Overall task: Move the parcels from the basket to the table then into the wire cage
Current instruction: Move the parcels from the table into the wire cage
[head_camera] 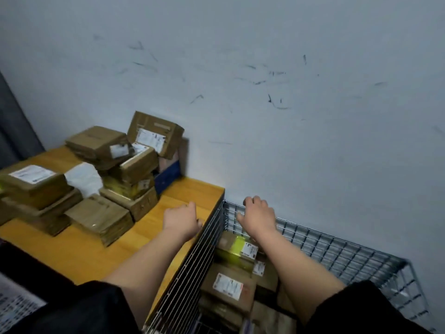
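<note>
The left hand [183,219] hangs over the bare end of the yellow table [192,191], fingers loosely curled downward and holding nothing; whether its fingertips touch the tabletop cannot be told, since they are turned away from view; the right hand [257,216] reaches over the wire cage [337,247], its fingers bent at the cage's far rim beside the wall, though the motion blur leaves it unclear whether they grip the wire or merely rest on it. Below and between the forearms, inside the cage, lie several brown parcels [228,283] with white labels (one carries a yellow-green patch); their lower ones are cut off by the frame's bottom edge. To the left of the left hand a heap of cardboard parcels [101,169] sits on the table, with a white bag [83,178] among them; behind the heap a blue container [168,175] is mostly hidden. Black sleeves [79,309] cover the upper arms; a scuffed pale wall [265,68] stands beyond both hands.
</note>
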`<state>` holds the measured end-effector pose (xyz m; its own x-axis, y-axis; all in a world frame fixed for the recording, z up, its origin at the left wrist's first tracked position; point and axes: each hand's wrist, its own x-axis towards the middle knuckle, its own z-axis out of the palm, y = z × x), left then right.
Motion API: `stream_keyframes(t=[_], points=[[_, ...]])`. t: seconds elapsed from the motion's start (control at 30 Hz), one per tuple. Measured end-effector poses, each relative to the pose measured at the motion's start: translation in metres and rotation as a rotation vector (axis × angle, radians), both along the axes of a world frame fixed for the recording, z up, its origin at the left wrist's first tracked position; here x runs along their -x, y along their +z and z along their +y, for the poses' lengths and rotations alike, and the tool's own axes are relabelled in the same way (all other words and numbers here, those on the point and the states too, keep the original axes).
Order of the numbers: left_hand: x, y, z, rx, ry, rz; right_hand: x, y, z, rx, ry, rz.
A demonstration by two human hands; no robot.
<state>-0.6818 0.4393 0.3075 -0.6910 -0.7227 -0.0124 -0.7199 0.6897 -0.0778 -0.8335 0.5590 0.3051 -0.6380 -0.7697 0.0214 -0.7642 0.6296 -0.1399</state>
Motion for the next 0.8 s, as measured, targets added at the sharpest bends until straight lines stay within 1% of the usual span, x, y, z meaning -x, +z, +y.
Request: stream_keyframes(t=[0.2,0.37,0.47,0.63,0.73,0.8], points=[[-0.053,0.046,0.004,0.044,0.090,0.075,-0.042,0.044,-0.013,0.061,0.107,0.039],[-0.086,0.069,-0.017,0.073,0.189,0.164,-0.074,0.070,-0.037,0.072,0.191,0.089],[-0.101,0.076,-0.036,0.045,0.250,0.237,-0.087,0.079,-0.058,0.096,0.214,0.096],[-0.127,0.087,-0.094,-0.035,0.384,0.382,-0.112,0.092,-0.112,0.133,0.250,0.072],[-0.141,0.097,-0.144,-0.097,0.460,0.463,-0.126,0.097,-0.159,0.146,0.260,0.090],[-0.149,0.103,-0.183,-0.174,0.508,0.520,-0.135,0.101,-0.197,0.159,0.248,0.093]])
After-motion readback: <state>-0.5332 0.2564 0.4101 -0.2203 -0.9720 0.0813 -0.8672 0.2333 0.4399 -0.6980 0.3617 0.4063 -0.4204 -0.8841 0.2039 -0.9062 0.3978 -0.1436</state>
